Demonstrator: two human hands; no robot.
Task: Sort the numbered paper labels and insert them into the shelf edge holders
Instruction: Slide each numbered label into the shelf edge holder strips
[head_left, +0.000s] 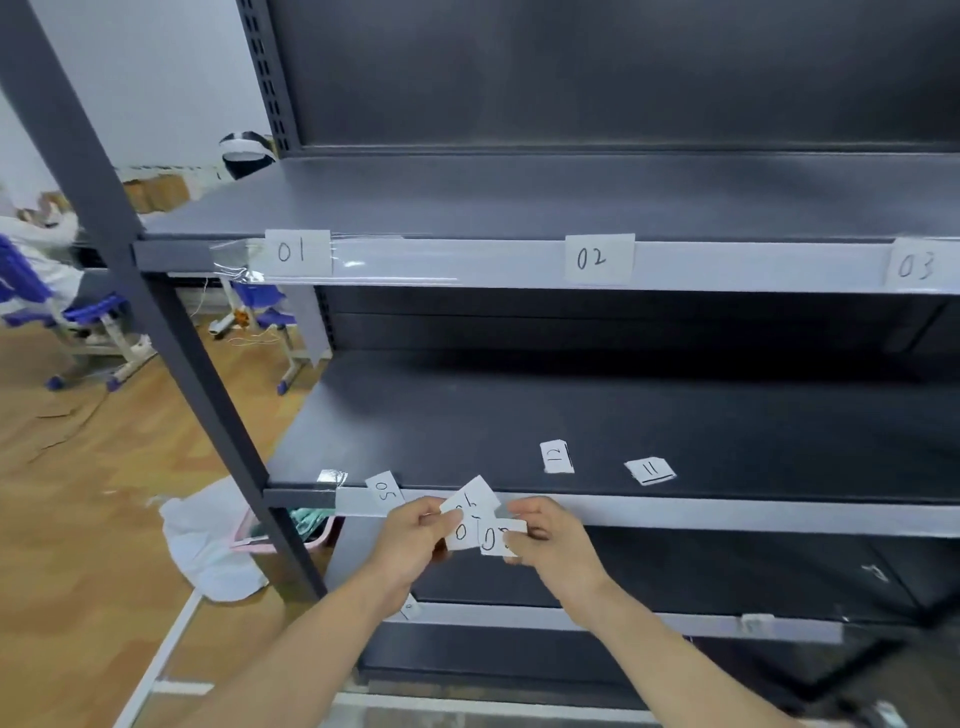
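Dark metal shelving (467, 415) is standing on a wooden floor (104, 467). At the middle shelf's front edge, the left hand (415, 532) is pinching a fan of paper labels (472, 506) while the right hand (548, 535) is pinching the lowest slip (498, 540). Label 12 (557, 457) and label 11 (649, 471) are lying loose on that shelf.

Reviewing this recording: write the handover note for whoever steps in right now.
Left-hand grip pinches the held labels, fanned; right-hand grip pinches the front label of that fan.
Done: label 01, label 02 and label 03 sit in the top edge holder; label 05 stands sideways at the middle edge holder.
Label 12 and label 11 lie loose on the middle shelf.
Left: sort the held ones, insert them plus 11 and 12, probably straighten 05.
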